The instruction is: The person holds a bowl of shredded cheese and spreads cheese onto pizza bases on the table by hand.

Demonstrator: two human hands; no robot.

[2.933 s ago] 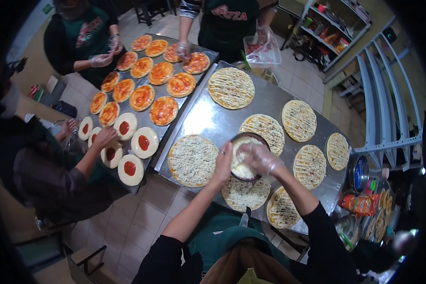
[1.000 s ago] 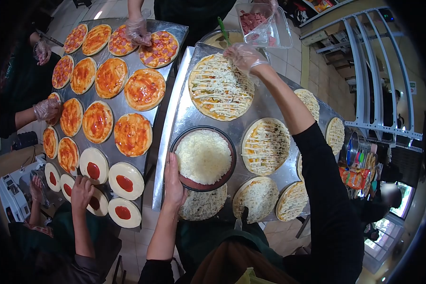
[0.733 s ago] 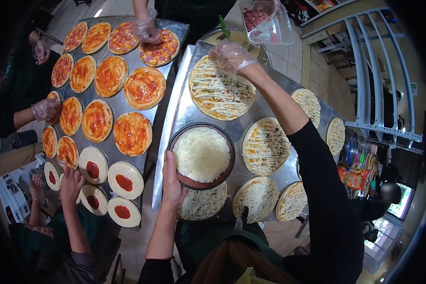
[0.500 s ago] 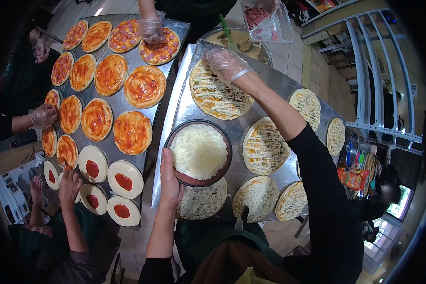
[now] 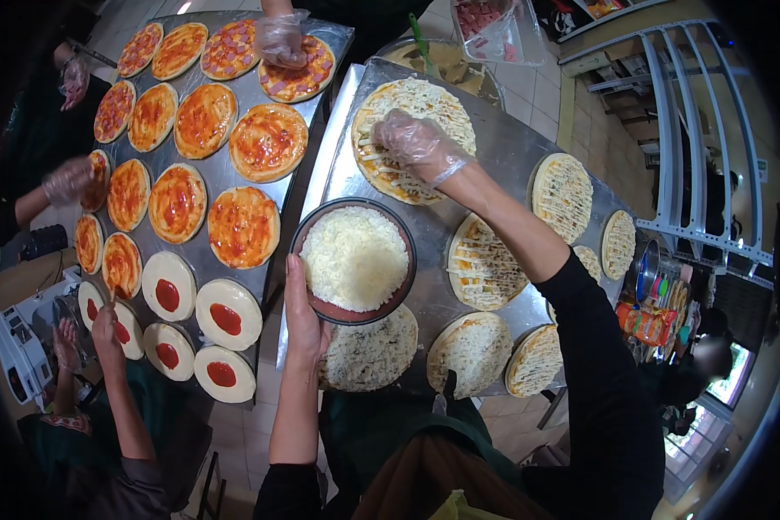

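**Bowl supported by left hand; gloved right hand over a striped pizza**

The round bowl point(image 5: 342, 314), filled with pale shreds point(image 5: 354, 253), is held above the left part of the metal worktop point(image 5: 504, 146). The left hand point(image 5: 306, 325), bare, has its grip on the bowl: thumb along the rim, remaining fingers largely hidden. The right hand point(image 5: 420, 149), in a clear plastic glove, is over the large pizza point(image 5: 438, 102) at the far left of the worktop. Its fingers are drawn together; whether that grip contains shreds cannot be told from this angle. Pale shreds cover the far part of the large pizza, and pale stripes show at its near left.

On the near side of the bowl, and partly hidden by it, lies a shred-covered pizza point(image 5: 374, 357). Striped pizzas point(image 5: 563, 198) stand apart toward the right of the same worktop.

Alongside on the left, a second worktop point(image 5: 221, 175) carries sauced rounds point(image 5: 177, 204) and, at its near end, dough rounds point(image 5: 228, 314) dabbed with red sauce. A co-worker's gloved hand point(image 5: 283, 42) is at a pizza bearing pink pieces. Beyond the first worktop are a wide pan point(image 5: 494, 84) with a green-handled utensil point(image 5: 419, 39) and a clear tub point(image 5: 516, 54) of pink pieces.
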